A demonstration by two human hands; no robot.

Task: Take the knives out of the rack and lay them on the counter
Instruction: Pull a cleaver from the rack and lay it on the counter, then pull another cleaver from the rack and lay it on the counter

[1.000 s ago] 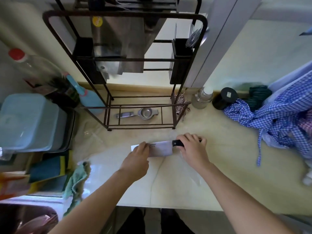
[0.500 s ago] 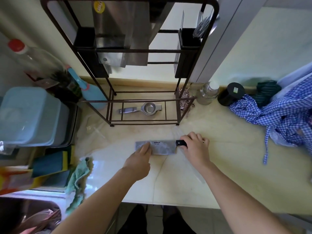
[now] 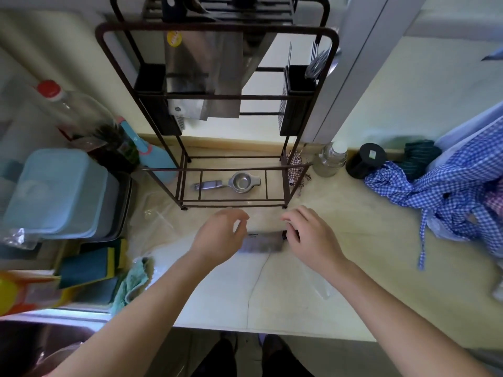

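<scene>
Cleaver (image 3: 261, 242) flat on counter (image 3: 353, 268) between released left hand (image 3: 220, 238) and right hand (image 3: 310, 238), both unclenched

Cleaver (image 3: 261, 242) lies flat on counter (image 3: 340, 268) btwn my hands, L hand (image 3: 217, 238) at 9 o'clock of it, R hand (image 3: 310, 235) at 3 over handle, fingers loose, rack (image 3: 217, 104) w/ more blades at 12.

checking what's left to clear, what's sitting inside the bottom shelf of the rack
Only a metal lemon squeezer lies on the rack's bottom shelf, handle to the left. The rear corners behind the uprights are partly hidden, so anything small there cannot be seen.
</scene>
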